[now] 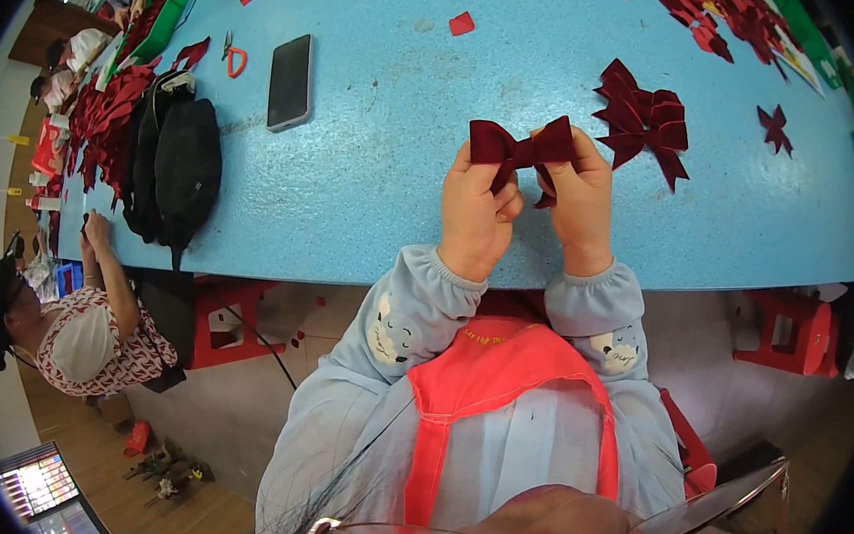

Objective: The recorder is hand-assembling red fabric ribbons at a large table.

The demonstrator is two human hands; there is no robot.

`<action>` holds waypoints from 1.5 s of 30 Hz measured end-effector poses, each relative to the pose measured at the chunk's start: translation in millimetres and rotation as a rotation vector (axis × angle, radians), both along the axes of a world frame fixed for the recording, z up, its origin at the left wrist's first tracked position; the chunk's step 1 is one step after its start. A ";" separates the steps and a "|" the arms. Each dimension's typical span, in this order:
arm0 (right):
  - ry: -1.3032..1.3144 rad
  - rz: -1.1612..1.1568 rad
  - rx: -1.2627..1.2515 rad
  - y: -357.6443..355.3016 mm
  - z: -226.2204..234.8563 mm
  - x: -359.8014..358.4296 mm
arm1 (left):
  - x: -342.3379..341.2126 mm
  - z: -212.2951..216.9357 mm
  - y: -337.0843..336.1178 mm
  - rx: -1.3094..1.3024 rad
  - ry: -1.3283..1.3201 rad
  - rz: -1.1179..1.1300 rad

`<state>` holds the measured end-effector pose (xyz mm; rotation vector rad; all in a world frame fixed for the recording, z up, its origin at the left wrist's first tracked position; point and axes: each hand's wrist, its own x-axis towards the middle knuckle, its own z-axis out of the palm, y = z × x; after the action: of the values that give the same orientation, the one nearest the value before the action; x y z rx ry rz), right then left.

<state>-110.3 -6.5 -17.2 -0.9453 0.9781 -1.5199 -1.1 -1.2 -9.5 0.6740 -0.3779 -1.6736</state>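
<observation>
At far left a seated person [91,326] leans on the long blue surface [386,153], near a black bag [179,172], orange scissors [233,56] and a dark phone [290,83]. Above its near edge, the left hand [477,211] and right hand [580,204] have fingers closed on a dark red velvet bow [522,146]. Finished bows [644,118] lie just right; a red stool [788,331] stands beneath.

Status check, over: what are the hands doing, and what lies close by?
Both hands, left and right, pinch a dark red bow. Finished bows lie just right. Phone to the left.
</observation>
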 end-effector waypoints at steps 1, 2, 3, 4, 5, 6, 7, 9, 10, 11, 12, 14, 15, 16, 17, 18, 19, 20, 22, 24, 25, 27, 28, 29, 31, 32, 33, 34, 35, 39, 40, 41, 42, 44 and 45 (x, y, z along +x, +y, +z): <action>-0.021 0.001 0.021 -0.8 -1.1 -1.3 | 0.7 -0.5 0.3 0.014 -0.006 -0.011; -0.042 0.001 0.043 -1.6 -2.3 -2.4 | 1.3 -1.2 0.6 0.028 -0.012 -0.023; -0.062 0.001 0.065 -2.1 -3.4 -2.8 | 1.8 -1.9 0.9 0.042 -0.017 -0.035; -0.060 0.000 0.069 -2.2 -4.2 -1.7 | 2.1 -2.8 0.7 0.046 -0.015 -0.035; -0.053 -0.045 0.063 -1.9 -4.9 0.5 | 1.9 -3.9 0.3 0.044 -0.010 -0.029; -0.045 -0.089 0.057 -1.7 -5.6 3.0 | 1.8 -4.7 -0.3 0.043 -0.005 -0.023; -0.038 -0.133 0.050 -1.5 -6.4 4.6 | 1.8 -5.0 -0.4 0.041 0.000 -0.017; -0.039 -0.155 0.045 -1.5 -8.7 5.4 | 2.5 -4.0 -0.1 0.064 0.011 -0.018; -0.043 -0.175 0.035 -2.2 -9.9 5.8 | 3.3 -2.3 -0.8 0.083 0.019 -0.017; -0.047 -0.196 0.024 -2.6 -10.8 6.2 | 3.9 -1.8 -1.5 0.101 0.028 -0.018; -0.047 -0.199 0.026 -2.6 -10.7 6.5 | 4.0 -2.6 -2.3 0.103 0.027 -0.020; -0.091 -0.204 0.079 -2.5 -8.3 6.3 | 3.7 -4.8 -4.7 0.107 0.059 -0.035; -0.112 -0.204 0.103 -2.8 -6.2 6.2 | 3.9 -5.5 -5.8 0.106 0.075 -0.040; -0.112 -0.204 0.101 -3.1 -4.0 5.0 | 3.1 -7.1 -7.1 0.105 0.076 -0.041; -0.057 -0.201 0.097 -3.5 -1.3 2.7 | 1.5 -9.7 -8.7 0.100 0.049 -0.057; -0.001 -0.198 0.093 -3.8 1.2 0.3 | -0.4 -11.9 -10.0 0.094 0.023 -0.073; 0.054 -0.195 0.088 -4.1 3.0 -0.9 | -1.7 -12.3 -10.7 0.088 -0.002 -0.089; 0.057 -0.200 0.085 -4.8 3.2 -2.1 | -3.6 -11.6 -10.1 0.085 0.000 -0.094; 0.292 -0.259 -0.186 -6.4 3.1 -2.6 | -6.4 -8.7 -5.0 0.107 -0.064 -0.087; 0.413 -0.287 -0.324 -7.1 4.2 -4.3 | -8.6 -6.7 -3.6 0.115 -0.092 -0.083; 0.355 -0.271 -0.289 -5.8 5.6 -4.5 | -8.8 -5.7 -3.0 0.106 -0.101 -0.088; 0.240 -0.237 -0.218 -4.3 8.6 -5.0 | -8.7 -4.5 -2.3 0.087 -0.119 -0.095; 0.242 -0.234 -0.221 -5.0 10.0 -7.0 | -8.5 -4.7 -2.1 0.086 -0.116 -0.092; 0.393 -0.253 -0.318 -6.1 11.4 -10.9 | -8.3 -5.5 -1.9 0.082 -0.122 -0.089; 0.692 -0.294 -0.512 -7.7 13.3 -16.3 | -7.5 -5.3 -1.4 0.076 -0.140 -0.087; 0.694 -0.293 -0.514 -8.2 13.4 -16.3 | -7.5 -4.5 -1.1 0.075 -0.138 -0.086; 0.699 -0.320 -0.536 -8.6 12.9 -16.3 | -7.7 -3.6 -0.7 0.069 -0.138 -0.083; 0.704 -0.347 -0.558 -8.9 12.2 -16.3 | -8.1 -1.4 -0.2 0.063 -0.138 -0.080; 0.711 -0.375 -0.580 -9.5 10.8 -17.1 | -9.3 -0.2 -0.3 0.058 -0.137 -0.079; 0.376 -0.433 -0.319 0.3 4.4 -5.2 | -15.4 3.4 0.3 0.069 -0.100 -0.033; 0.381 -0.435 -0.323 0.8 5.3 -3.3 | -16.7 4.7 0.2 0.066 -0.094 -0.035; 0.335 -0.462 -0.301 1.1 6.3 -1.6 | -17.0 6.0 -0.2 0.061 -0.094 -0.038; 0.289 -0.488 -0.279 1.3 7.3 -0.4 | -17.2 7.2 -0.6 0.056 -0.095 -0.040; 0.245 -0.518 -0.260 2.0 9.0 -0.3 | -19.2 8.7 -0.5 0.048 -0.092 -0.046; 0.209 -0.521 -0.237 2.2 9.3 0.4 | -19.5 9.0 0.0 0.051 -0.097 -0.054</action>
<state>-109.9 -4.3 -7.9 -1.0858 1.2831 -2.0356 -20.6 -1.2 -0.5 0.7906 -0.4265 -1.7102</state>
